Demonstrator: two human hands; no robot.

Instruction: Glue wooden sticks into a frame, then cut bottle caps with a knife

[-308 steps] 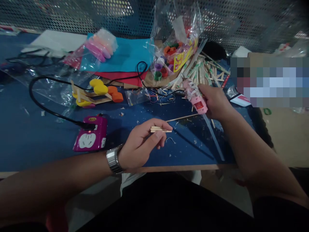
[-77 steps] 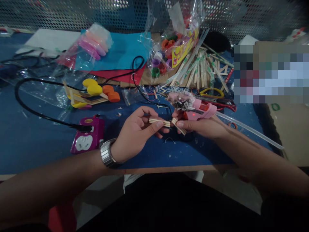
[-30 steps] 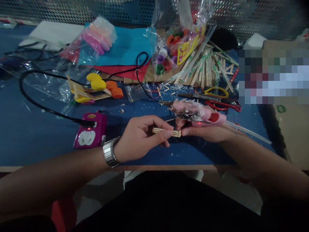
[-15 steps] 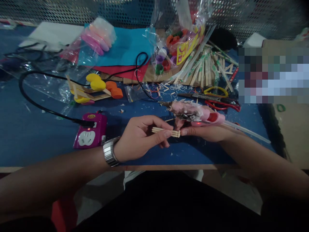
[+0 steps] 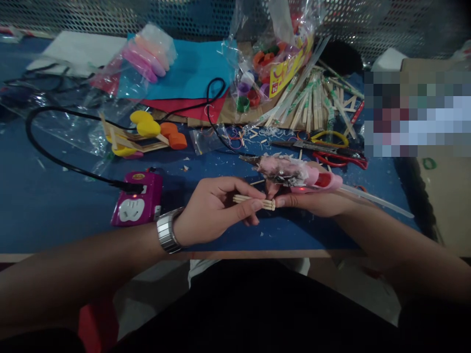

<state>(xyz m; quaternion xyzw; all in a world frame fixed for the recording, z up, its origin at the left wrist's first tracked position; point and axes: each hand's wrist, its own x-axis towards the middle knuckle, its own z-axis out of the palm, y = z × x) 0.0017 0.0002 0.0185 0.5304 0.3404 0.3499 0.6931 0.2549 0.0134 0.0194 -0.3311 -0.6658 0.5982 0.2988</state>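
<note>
Between the thumb and fingers of my left hand (image 5: 221,208) is a small bundle of short wooden sticks (image 5: 268,204), held level above the table. My right hand (image 5: 312,201) is wrapped round a pink hot glue gun (image 5: 285,169), smeared with dried glue and with its nozzle pointing left. A clear glue stick (image 5: 379,201) juts from the gun's back end, and a small red light glows on its side. The right thumb and a fingertip touch the right end of the sticks. Some of the right fingers are hidden behind the gun.
A purple power socket (image 5: 138,201) with a black cable (image 5: 55,157) stands at left. Behind it lies a stick model (image 5: 142,137) with yellow and orange pieces. Scissors (image 5: 324,147), wooden sticks (image 5: 309,100) and a bag of coloured caps (image 5: 261,81) lie behind the gun. A cardboard box (image 5: 441,206) stands right.
Almost nothing differs. Both hands keep their holds, and the sticks and glue gun have shifted only very slightly.
</note>
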